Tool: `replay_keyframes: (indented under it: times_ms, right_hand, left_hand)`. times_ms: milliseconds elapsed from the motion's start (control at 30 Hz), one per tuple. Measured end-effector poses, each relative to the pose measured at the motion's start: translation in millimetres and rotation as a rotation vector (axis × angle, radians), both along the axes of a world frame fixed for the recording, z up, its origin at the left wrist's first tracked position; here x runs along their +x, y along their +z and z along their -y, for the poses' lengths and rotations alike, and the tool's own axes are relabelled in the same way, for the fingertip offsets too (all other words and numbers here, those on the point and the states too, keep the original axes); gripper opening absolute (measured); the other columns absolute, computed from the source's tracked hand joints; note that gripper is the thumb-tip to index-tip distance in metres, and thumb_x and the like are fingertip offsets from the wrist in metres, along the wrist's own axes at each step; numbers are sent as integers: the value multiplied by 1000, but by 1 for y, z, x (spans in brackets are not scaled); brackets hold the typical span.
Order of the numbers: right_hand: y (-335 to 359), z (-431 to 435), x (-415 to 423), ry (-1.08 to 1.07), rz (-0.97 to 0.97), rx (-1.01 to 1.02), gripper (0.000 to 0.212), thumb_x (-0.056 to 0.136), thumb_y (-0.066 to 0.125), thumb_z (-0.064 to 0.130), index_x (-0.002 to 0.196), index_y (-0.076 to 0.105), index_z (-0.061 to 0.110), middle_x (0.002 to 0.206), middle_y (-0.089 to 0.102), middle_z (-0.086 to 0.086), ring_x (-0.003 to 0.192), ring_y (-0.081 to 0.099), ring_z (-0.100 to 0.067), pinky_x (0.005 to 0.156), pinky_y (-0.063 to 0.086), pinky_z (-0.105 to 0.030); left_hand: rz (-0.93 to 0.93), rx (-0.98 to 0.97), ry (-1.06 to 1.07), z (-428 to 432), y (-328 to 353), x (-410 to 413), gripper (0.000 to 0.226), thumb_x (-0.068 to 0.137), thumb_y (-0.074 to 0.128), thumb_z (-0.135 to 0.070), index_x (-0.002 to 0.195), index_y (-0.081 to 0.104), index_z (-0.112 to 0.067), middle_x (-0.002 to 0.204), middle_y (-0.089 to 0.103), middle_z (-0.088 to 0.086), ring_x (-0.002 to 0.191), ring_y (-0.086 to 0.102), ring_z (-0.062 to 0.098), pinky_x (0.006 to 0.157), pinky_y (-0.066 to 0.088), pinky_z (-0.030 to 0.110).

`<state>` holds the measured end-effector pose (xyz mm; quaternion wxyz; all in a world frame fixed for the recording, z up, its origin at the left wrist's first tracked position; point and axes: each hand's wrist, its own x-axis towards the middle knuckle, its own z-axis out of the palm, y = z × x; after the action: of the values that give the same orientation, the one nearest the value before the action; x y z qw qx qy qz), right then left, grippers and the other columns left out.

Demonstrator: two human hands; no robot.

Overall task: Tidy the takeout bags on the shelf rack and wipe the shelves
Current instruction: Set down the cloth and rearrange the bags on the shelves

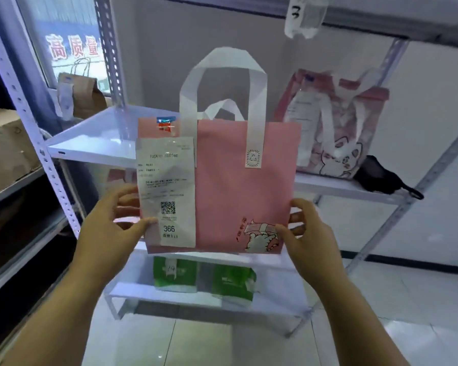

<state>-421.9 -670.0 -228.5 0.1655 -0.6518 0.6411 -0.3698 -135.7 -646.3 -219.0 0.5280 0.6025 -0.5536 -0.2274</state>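
Pink takeout bag (243, 186) is held upright in front of the shelf rack, level with the middle shelf (95, 138) and not standing on it.

Left grip (109, 228): closed on the bag's lower left corner, thumb on the front over the receipt (167, 180), fingers behind.

Right grip (310, 233): closed on the lower right corner, thumb on the cartoon print, fingers behind.

The receipt is stuck to the left front of the bag and reads 366. White handles (257, 101) stand up.

On the middle shelf, right end: second pink bag (336, 133) with a rabbit print. A black item (378, 175) is just beside it.

Lower shelf: green packs (175, 273).

Back left: brown paper bag (86, 93).

Far left: cardboard box (6, 146) on another rack.

A tag (304, 17) marked 3 hangs from the top shelf.
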Motion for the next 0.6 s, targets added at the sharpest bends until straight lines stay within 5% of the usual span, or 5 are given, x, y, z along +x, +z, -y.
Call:
replay_keyframes:
  times_ms: [200,367,600]
  right_hand:
    - [-33,-40,-75,-128,-56,85,35,89,62,15,118,48,28,94,59,12,70,56,6,51,37,-8]
    - [-75,-47,-119,-295,-106,209,33,88,62,17,115,49,31,95,61,7,76,63,-12,67,58,-38]
    - [-128,-23,-159,-426,-129,388,33,88,58,17,117,48,28,98,62,5,80,63,-18,69,57,-41]
  left_hand:
    - [33,141,-109,-16,-34,-71,51,72,78,-10,88,49,-48,89,63,-17,77,61,5,58,42,16]
    - [51,274,-192,-3,-73,-122,42,73,75,-6,92,54,-37,79,66,-12,64,62,6,58,50,20]
    - [96,450,-278,42,-132,-175,41,75,73,-3,90,52,-34,78,65,-6,75,63,13,65,50,28]
